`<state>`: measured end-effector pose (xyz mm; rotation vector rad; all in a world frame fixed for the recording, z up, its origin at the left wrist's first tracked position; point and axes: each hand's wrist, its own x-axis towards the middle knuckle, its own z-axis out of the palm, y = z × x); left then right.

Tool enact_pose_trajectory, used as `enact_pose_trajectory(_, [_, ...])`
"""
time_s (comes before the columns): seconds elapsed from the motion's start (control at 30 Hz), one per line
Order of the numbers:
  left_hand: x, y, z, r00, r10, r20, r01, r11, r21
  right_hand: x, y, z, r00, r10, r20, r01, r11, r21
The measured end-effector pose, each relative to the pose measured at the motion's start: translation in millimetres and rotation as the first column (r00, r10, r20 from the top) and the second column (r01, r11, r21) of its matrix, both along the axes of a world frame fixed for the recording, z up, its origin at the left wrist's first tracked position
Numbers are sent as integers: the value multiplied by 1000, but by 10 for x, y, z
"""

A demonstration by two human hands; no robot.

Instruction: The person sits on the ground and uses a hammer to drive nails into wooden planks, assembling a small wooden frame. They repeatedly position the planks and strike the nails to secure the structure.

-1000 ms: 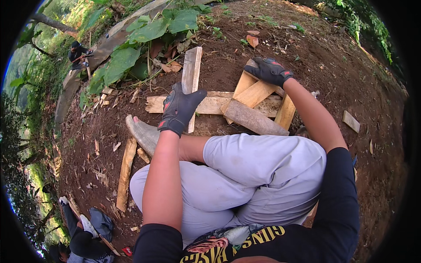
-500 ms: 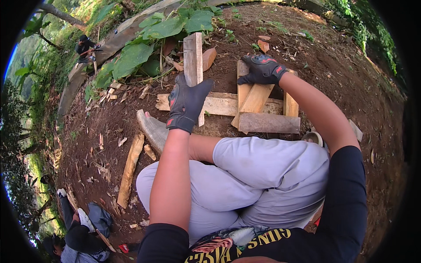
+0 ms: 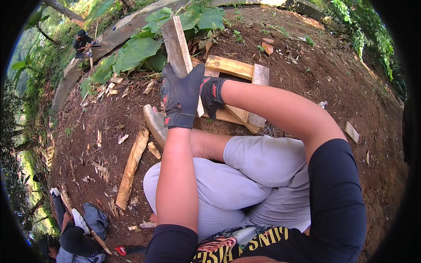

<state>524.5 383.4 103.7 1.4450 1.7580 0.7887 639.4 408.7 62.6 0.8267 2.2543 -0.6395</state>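
Both my hands wear black gloves with red marks. My left hand is closed round a nailed wooden plank, which points away from me with nail points sticking out near its far end. Just right of it, my right hand grips the near left part of a frame of nailed wooden boards. Some of its fingers are hidden behind my left hand and the plank. The frame lies beyond my shin, with a greyish board along its right side and a slanting board inside.
A long split piece of wood lies on the soil to my left, beside a short chunk. A small wood block lies at right. Large leaves grow ahead. One person sits far left; another is at lower left.
The wooden frame has turned counter-clockwise and shifted left. My right hand has come toward me and left, close against my left hand. The plank in my left hand now tilts left.
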Motion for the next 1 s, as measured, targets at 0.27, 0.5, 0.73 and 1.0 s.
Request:
enact_pose_trajectory(0.27, [6,2,-120,964,-236,-123,200,947,-250,971,-674,490,802,-480,-355,563,805,183])
enact_pose_trajectory(0.5, [42,-11,-335,845,-449,-289,311,854,-418,1747,-1446,990,418,-908,37,906,419,51])
enact_pose_trajectory(0.73, [121,-106,-216,729,-595,-340,384,765,-517,1683,-1462,431,544,-826,146,831,554,42])
enact_pose_trajectory(1.0, [228,-95,-198,802,-398,-446,282,910,-304,2023,-1374,59,284,-930,233,880,157,-448])
